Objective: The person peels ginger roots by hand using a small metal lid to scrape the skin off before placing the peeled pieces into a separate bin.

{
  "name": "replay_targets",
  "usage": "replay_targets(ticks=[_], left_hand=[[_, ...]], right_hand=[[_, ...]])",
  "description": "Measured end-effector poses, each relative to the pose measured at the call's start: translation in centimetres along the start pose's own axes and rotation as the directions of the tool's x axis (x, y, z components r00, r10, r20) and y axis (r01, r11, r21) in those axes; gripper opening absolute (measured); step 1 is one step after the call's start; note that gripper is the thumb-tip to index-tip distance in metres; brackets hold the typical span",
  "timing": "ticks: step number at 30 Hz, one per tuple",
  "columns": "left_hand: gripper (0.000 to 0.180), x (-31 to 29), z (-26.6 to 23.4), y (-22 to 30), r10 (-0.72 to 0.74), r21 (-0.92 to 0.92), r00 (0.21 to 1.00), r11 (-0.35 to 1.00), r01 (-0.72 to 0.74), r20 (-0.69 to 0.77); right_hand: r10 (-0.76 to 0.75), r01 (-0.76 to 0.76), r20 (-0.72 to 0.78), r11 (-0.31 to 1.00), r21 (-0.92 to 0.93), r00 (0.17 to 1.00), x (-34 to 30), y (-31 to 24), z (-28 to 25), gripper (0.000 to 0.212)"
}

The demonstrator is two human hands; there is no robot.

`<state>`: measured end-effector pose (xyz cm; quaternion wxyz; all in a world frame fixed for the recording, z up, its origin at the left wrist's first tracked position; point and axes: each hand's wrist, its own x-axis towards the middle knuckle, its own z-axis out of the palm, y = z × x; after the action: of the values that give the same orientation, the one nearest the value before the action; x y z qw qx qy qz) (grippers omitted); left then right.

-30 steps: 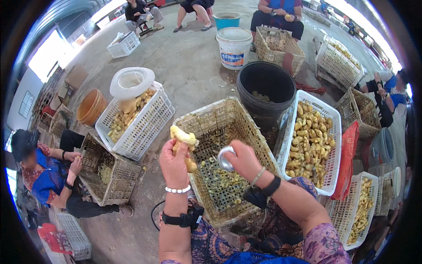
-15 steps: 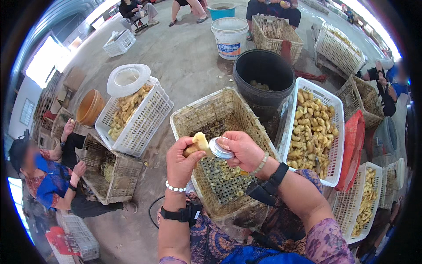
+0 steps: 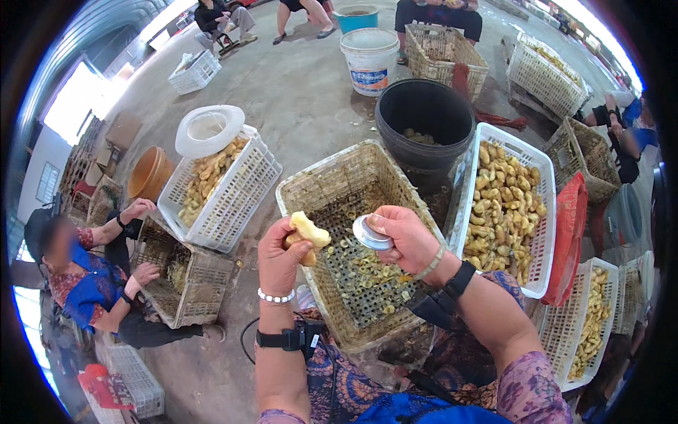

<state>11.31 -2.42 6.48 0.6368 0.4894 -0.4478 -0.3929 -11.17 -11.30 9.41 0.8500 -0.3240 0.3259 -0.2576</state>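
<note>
My left hand (image 3: pixel 280 251) is closed round a piece of ginger root (image 3: pixel 309 232) with pale, scraped-looking flesh on top and browner skin below. Across a small gap, my right hand (image 3: pixel 409 237) grips a round silvery metal disc (image 3: pixel 372 234), like a small lid, between thumb and fingers. The disc does not touch the ginger. Both hands hover over a dirty, cream plastic crate (image 3: pixel 311 182), whose perforated bottom bears pale peelings and scraps (image 3: pixel 374 278). To the right of my hands, a white basket (image 3: pixel 540 233) holds a heap of unpeeled-looking ginger (image 3: pixel 503 205).
Beyond the crate stands a black bucket (image 3: pixel 425 116) with some pieces inside. At left, a ginger-filled white basket (image 3: pixel 244 191) carries a translucent lid (image 3: pixel 210 131). A co-worker (image 3: pixel 85 279) sits by another crate (image 3: pixel 201 293). A red mesh bag (image 3: pixel 567 240) lies against the right basket.
My hands have drawn apart, the ginger leftward and the disc rightward, widening the gap between them. More of the ginger's pale side shows. The co-worker at left has moved both hands.
</note>
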Motion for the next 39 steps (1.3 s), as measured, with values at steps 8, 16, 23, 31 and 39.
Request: replay_targets(ticks=[8,16,23,31,39], left_hand=[[0.030,0.0,2.4,0.6,-0.034,0.083,0.997,0.996,0.028,0.073],[0.029,1.4,0.7,-0.5,-0.240,-0.596,0.966,0.791,0.139,-0.093],[0.044,-0.2,3.1,-1.1,-0.395,-0.733,0.831,0.412,0.542,0.392],[0.046,-1.0,4.6,-0.8,-0.469,-0.681,0.736,0.323,0.657,0.488],[0.044,-1.8,3.1,0.6,-0.331,-0.689,0.747,0.294,0.662,0.577]], right_hand=[[0.094,-0.091,0.035,0.994,-0.068,0.995,-0.4,1.4,1.1,0.021],[0.081,-0.088,-0.038,0.974,-0.208,0.996,-1.5,2.5,0.4,0.014],[-0.493,0.435,0.030,0.737,-0.517,0.870,0.2,-0.3,0.5,0.011],[-0.382,0.390,0.093,0.861,-0.327,0.920,1.0,-1.1,1.5,0.012],[-0.660,0.475,-0.077,0.612,-0.632,0.747,4.0,-3.1,-1.8,0.013]])
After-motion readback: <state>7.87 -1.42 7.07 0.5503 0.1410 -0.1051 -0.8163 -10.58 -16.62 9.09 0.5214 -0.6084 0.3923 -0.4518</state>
